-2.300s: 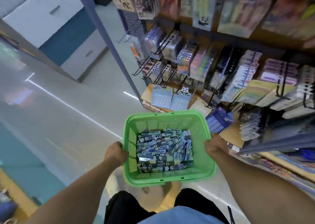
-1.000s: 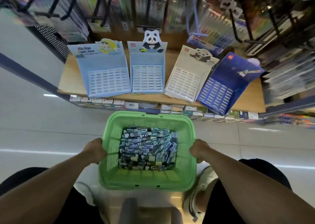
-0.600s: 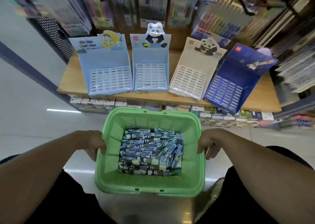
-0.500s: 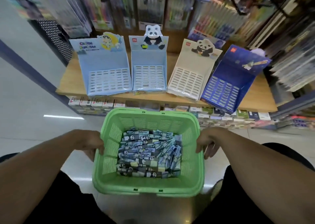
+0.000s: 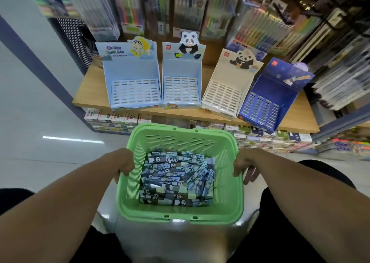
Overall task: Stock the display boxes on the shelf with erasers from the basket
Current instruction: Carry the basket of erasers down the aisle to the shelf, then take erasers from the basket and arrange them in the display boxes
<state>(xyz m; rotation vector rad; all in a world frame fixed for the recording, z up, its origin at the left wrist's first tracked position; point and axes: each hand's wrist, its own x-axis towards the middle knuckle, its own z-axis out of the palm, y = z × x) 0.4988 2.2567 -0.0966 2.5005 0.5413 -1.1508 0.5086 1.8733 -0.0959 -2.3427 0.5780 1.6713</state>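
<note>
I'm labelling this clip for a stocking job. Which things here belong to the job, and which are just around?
Belongs to the job:
- green basket, held at its sides by the left hand and right hand
- erasers piled in it
- four display boxes on the wooden shelf, slots unfilled

Just around:
- hanging pen packs
- small boxes under the shelf

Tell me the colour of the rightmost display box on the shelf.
Dark blue cardboard display box, seen in the head view.
</note>
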